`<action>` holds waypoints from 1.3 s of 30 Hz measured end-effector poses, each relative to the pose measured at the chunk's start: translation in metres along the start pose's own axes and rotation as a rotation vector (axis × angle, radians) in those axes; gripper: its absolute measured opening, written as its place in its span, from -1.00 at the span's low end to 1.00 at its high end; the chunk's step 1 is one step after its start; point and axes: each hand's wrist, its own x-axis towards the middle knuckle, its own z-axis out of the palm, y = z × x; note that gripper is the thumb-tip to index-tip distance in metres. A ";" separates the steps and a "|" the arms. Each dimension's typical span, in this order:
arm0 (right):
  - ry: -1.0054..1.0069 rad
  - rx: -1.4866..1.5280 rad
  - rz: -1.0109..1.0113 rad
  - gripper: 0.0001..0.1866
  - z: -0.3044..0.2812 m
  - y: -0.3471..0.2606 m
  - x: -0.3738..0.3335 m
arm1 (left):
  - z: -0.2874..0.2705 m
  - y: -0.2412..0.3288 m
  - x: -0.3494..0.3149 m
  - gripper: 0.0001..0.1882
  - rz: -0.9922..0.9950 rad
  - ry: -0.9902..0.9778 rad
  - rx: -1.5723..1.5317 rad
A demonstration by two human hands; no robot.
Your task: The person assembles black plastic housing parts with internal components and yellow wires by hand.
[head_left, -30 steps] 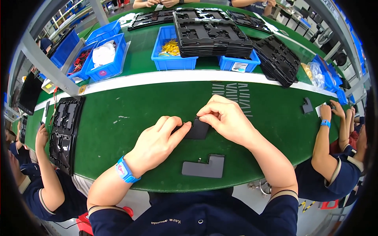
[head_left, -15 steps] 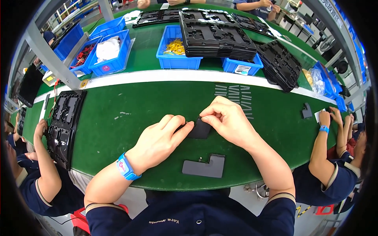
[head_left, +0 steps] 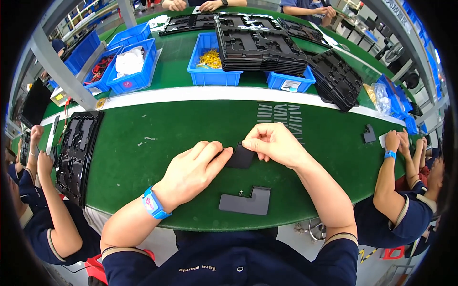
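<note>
Between my hands lies a flat dark grey L-shaped battery pack (head_left: 241,159), partly covered by my fingers. My left hand (head_left: 191,164) is closed on its left part, thumb and forefinger pressed together at the edge. At the upper right corner, my right hand (head_left: 274,145) pinches with thumb and forefinger; whatever small thing may be between the tips is hidden. A second L-shaped battery pack (head_left: 248,202) rests on the green table nearer to me, a tiny connector showing in its inner corner. Thin grey strips (head_left: 281,114) lie in rows beyond my right hand.
Black moulded trays (head_left: 260,45) are stacked beyond the white strip (head_left: 191,93), beside a blue bin (head_left: 214,76) of yellow pieces. More trays (head_left: 78,152) lie at the left. Co-workers sit on both sides; another L-shaped pack (head_left: 369,134) lies near the right one.
My right hand has shifted slightly down at the pack's corner, its lower fingers now showing below. My left hand stays nearly in place. At the far left, a co-worker's hand has come up.
</note>
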 end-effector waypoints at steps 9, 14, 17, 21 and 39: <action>-0.079 0.177 -0.298 -0.36 0.010 0.020 -0.001 | -0.002 -0.013 -0.002 -0.43 -0.302 0.077 -0.196; -0.027 0.008 -0.313 -0.25 0.019 0.013 -0.007 | -0.002 -0.016 -0.005 -0.45 -0.298 0.062 -0.168; -0.009 -0.081 -0.335 -0.24 0.020 0.010 -0.009 | -0.003 -0.016 -0.004 -0.45 -0.284 0.070 -0.167; 0.020 -0.285 -0.398 -0.23 0.014 0.010 -0.010 | -0.001 -0.018 -0.002 -0.46 -0.278 0.052 -0.193; 0.093 -0.990 0.287 -0.87 -0.084 -0.006 -0.031 | -0.015 0.023 -0.002 -0.33 0.096 -0.349 -0.477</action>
